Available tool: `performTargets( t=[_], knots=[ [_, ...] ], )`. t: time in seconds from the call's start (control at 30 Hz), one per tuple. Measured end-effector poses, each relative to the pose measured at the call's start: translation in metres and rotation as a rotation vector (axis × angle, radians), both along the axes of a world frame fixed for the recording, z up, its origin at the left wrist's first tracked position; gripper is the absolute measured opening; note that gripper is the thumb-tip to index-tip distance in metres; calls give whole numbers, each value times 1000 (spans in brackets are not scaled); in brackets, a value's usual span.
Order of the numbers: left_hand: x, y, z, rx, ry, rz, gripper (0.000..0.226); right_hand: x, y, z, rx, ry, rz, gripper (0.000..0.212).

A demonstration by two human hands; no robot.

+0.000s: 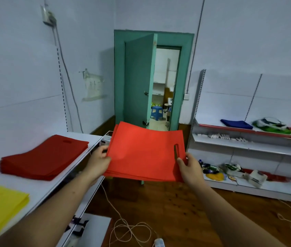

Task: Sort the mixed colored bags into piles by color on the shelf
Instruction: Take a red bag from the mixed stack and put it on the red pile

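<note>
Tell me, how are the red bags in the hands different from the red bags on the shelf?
The held orange-red bags are brighter; the dark red pile is deeper in colour. The held orange-red bags hang in the air, gripped by the left hand and right hand, and bend; the dark red pile lies flat on the white shelf. Both are stacked flat bags with a cut-out handle slot.

both hands, left hand point(99, 162) and right hand point(190, 169), grip a stack of orange-red bags point(144, 154) beside the shelf point(80, 157)
</note>
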State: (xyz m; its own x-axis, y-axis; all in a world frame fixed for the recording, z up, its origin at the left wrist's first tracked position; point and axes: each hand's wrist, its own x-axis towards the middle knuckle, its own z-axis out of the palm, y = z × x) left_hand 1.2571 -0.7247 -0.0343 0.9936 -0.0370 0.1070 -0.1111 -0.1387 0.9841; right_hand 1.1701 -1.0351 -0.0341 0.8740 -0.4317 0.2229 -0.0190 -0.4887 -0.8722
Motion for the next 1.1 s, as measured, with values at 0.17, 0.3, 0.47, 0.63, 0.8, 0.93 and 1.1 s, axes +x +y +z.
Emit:
performTargets(
  t=[0.17, 0.3, 0.47, 0.63, 0.8, 0.93, 1.1],
  knots=[
    [68, -41, -14, 28, 5, 70, 39, 91, -44, -10, -7, -9, 102, 32],
    [120, -49, -14, 110, -23, 186, 39, 166, -62, -8, -42, -34, 234, 30],
    [142, -39, -3, 107, -49, 344, 42, 254, -51, -10, -65, -60, 349, 25],
    [147, 19, -7, 233, -84, 492, 41, 318, 11, -10, -1, -79, 542, 19],
    [137, 88, -8, 266, -79, 684, 59, 377, 109, -12, 25, -67, 698, 22],
    [130, 151, -23, 191, -65, 862, 52, 412, 195, -13, 7, -26, 843, 21],
    [124, 204, -41, 160, -2, 1047, 47, 449, 281, -24, -28, 32, 1004, 22]
  ],
)
